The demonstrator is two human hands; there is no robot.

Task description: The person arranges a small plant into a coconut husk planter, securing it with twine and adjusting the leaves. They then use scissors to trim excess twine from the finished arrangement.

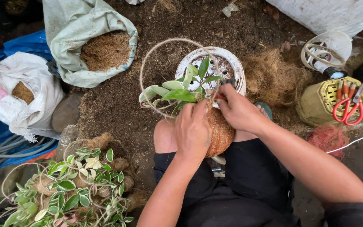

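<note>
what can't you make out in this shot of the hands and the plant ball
Head view only:
- Fiber ball: its near side is hidden by the left hand.
- Right hand: its fingertips are tucked behind the leaves, so what they pinch is unclear.
- White pot: its contents are screened by the plant.
- Scissors: the blade tips are too small to judge.
- Finished plants: cut off by the bottom edge.
</note>
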